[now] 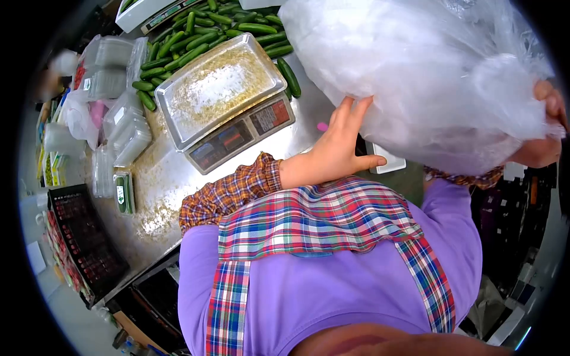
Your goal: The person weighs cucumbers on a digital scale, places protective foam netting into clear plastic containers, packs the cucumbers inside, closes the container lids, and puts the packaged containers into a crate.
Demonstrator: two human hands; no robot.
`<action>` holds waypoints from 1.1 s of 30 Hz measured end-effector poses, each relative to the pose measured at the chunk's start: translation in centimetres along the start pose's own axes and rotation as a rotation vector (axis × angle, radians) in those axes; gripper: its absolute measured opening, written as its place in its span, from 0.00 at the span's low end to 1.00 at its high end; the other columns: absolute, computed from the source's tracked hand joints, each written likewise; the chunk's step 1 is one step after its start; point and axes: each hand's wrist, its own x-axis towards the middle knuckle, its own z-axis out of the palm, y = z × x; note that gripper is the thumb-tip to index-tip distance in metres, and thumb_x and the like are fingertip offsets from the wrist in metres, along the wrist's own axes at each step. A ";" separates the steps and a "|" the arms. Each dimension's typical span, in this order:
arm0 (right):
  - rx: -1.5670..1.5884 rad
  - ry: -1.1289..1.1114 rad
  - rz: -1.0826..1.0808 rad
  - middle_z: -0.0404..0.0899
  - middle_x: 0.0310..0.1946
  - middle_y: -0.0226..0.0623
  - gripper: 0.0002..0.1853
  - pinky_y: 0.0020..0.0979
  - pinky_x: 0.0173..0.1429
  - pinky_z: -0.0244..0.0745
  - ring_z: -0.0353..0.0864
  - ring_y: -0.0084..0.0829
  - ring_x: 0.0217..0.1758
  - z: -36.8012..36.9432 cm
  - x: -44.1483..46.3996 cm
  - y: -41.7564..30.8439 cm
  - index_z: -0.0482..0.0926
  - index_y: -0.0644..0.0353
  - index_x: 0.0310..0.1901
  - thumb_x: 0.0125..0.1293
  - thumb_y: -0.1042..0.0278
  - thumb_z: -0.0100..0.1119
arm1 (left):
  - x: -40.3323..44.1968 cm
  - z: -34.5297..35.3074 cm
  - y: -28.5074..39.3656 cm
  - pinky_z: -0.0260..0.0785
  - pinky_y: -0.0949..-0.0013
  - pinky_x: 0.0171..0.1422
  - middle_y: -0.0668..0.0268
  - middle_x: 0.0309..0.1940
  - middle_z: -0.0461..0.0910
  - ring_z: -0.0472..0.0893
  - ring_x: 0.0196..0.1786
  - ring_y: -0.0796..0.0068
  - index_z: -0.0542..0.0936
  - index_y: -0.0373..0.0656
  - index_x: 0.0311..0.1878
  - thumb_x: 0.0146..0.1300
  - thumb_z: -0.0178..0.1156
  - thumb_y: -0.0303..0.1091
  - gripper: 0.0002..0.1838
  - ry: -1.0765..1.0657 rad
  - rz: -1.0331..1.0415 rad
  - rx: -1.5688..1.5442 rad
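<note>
A large, cloudy clear plastic bag (409,77) bulges across the upper right; its contents do not show clearly. At the bag's gathered right end, my right hand (543,121) is closed round the plastic, partly hidden by it. My left hand (332,142) is open with fingers and thumb spread, its fingertips at the bag's near left side; whether they press on it I cannot tell. Left of that hand stands a weighing scale (243,133) with a metal tray (217,86) on top, wet and specked with yellowish residue.
Many cucumbers (205,38) are heaped behind the scale on the metal table (160,178). Clear plastic containers (127,133) are stacked at the left, beside a packed tray of cucumbers (124,193). A black crate (86,237) stands at the table's left edge. A white tray (389,160) lies under the bag.
</note>
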 end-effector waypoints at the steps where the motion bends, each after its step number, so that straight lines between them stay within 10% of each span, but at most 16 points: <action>1: -0.106 0.046 -0.041 0.74 0.41 0.43 0.13 0.31 0.47 0.76 0.77 0.32 0.43 0.7 -0.5 0.5 0.70 0.68 0.45 0.58 0.75 0.47 | 0.6 -0.2 0.0 0.51 0.52 0.70 0.38 0.65 0.49 0.53 0.68 0.39 0.46 0.38 0.70 0.49 0.70 0.48 0.54 0.011 -0.008 -0.011; 12: -0.167 -0.086 0.230 0.78 0.32 0.44 0.14 0.27 0.43 0.74 0.78 0.31 0.34 1.5 -6.9 7.9 0.75 0.72 0.37 0.47 0.90 0.45 | 9.0 -0.9 -5.3 0.52 0.46 0.66 0.40 0.61 0.54 0.57 0.62 0.37 0.58 0.38 0.66 0.50 0.68 0.46 0.44 0.344 -0.069 0.314; 15: -0.250 -0.390 0.172 0.79 0.34 0.41 0.14 0.29 0.42 0.74 0.79 0.35 0.36 2.3 -9.8 11.9 0.77 0.64 0.36 0.45 0.84 0.56 | 11.2 1.6 -9.8 0.45 0.37 0.68 0.37 0.64 0.54 0.50 0.68 0.33 0.57 0.38 0.67 0.48 0.66 0.53 0.48 0.215 -0.251 0.435; 24: -0.529 -0.877 0.326 0.79 0.41 0.38 0.20 0.36 0.45 0.72 0.79 0.40 0.45 3.0 -21.0 22.7 0.77 0.52 0.48 0.50 0.65 0.61 | 16.4 9.2 -20.1 0.34 0.24 0.64 0.44 0.41 0.79 0.76 0.48 0.42 0.78 0.39 0.51 0.46 0.61 0.48 0.30 -0.110 -0.101 0.594; 26: -0.570 -1.002 0.636 0.80 0.42 0.39 0.21 0.38 0.45 0.72 0.79 0.41 0.43 2.2 -23.0 24.8 0.77 0.50 0.50 0.52 0.63 0.59 | 17.3 9.0 -19.5 0.34 0.25 0.64 0.45 0.41 0.78 0.73 0.52 0.42 0.77 0.38 0.51 0.46 0.61 0.49 0.31 -0.179 -0.209 0.606; 33: -0.135 -0.716 0.722 0.74 0.51 0.41 0.22 0.38 0.59 0.65 0.71 0.39 0.56 0.6 -31.3 30.1 0.74 0.53 0.54 0.56 0.60 0.58 | 15.5 7.0 -16.4 0.45 0.37 0.68 0.49 0.61 0.64 0.59 0.65 0.44 0.74 0.40 0.53 0.50 0.63 0.41 0.27 -0.106 -0.233 0.636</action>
